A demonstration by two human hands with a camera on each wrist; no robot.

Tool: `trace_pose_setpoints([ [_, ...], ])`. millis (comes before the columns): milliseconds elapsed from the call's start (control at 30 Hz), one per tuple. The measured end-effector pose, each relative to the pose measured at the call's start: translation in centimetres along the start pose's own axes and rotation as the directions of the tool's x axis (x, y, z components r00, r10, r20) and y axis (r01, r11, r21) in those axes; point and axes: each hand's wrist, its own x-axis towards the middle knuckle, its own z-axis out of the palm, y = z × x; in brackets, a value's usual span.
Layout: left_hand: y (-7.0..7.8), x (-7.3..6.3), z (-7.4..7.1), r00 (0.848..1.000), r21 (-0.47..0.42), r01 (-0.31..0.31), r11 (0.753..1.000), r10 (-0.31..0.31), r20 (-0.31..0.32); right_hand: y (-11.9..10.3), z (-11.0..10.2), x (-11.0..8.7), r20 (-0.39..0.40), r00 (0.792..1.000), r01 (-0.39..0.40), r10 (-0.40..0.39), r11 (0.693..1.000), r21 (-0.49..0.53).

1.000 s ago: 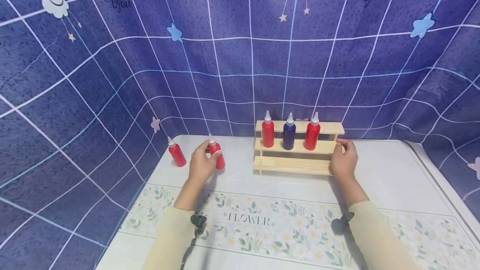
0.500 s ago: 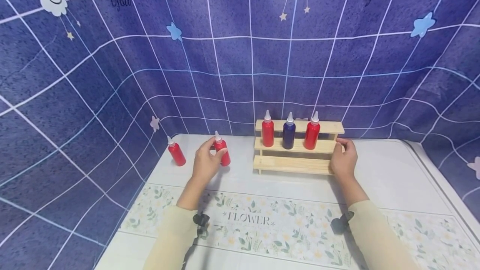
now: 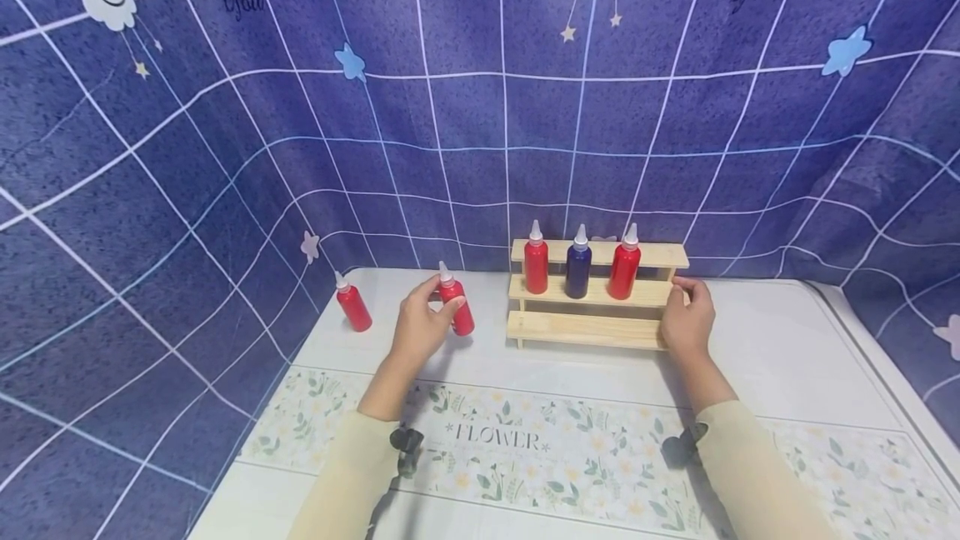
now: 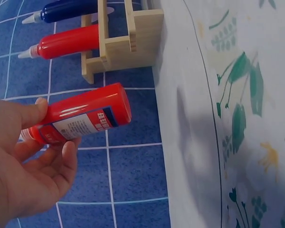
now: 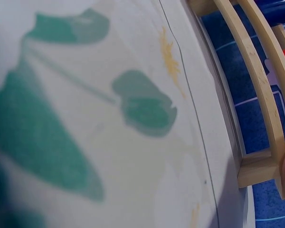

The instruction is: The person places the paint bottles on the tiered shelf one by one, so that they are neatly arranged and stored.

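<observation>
A blue gridded curtain (image 3: 465,115) hangs behind and to the left of the bench (image 3: 780,348), whose white top carries a flower-printed band (image 3: 495,448) across its near part. Near the bench's far edge, right of the middle, stands the stepped wooden rack (image 3: 588,332).

The right hand (image 3: 687,322) is at the rack's right end, its fingers curled round the wood and holding it; its place has not shifted over the last second. The left hand (image 3: 422,322) has travelled rightward over that time, thumb and fingers gripping the held red bottle (image 3: 462,319) near its neck.

That bottle is now off the bench and slightly tilted, its nozzle leaning left, between the bench's far left corner and the rack's left end. The gap to the rack has narrowed, so the carry looks under way, though bottle and rack are still apart.

On the rack's middle step, unmoved, stand a left red bottle (image 3: 536,267), a dark blue bottle (image 3: 577,272) and a right red bottle (image 3: 625,272). The lone red bottle (image 3: 355,309) stays by the far left corner, untouched.

Smallest, a printed label (image 4: 80,126) shows on the held bottle in the left wrist view.
</observation>
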Motion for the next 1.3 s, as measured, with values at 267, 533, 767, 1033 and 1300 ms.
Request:
trace_pose_setpoints([
  [267, 0.5, -0.2, 0.2, 1.000, -0.029, 0.006, 1.000, -0.006, 0.017, -0.1, -0.1, 0.0, 0.007, 1.000, -0.012, 0.012, 1.000, 0.003],
  [533, 0.6, -0.3, 0.6, 0.998, -0.038, 0.031, 0.999, -0.029, 0.050, -0.1, -0.2, 0.0, 0.005, 1.000, -0.018, 0.018, 1.000, 0.003],
  [767, 0.6, -0.5, 0.8, 0.998, -0.061, 0.015, 0.998, -0.011, 0.064, 0.0, -0.1, -0.1, -0.003, 1.000, -0.010, 0.010, 1.000, 0.007],
  [1033, 0.7, -0.7, 1.1, 0.998, -0.067, 0.019, 0.998, -0.015, 0.065, -0.1, 0.0, -0.1, -0.006, 1.000, -0.001, 0.001, 1.000, 0.005],
  [1300, 0.9, -0.8, 1.3, 0.997, -0.055, 0.021, 0.998, -0.017, 0.072, -0.1, 0.0, -0.2, -0.001, 1.000, 0.013, -0.013, 1.000, -0.002],
])
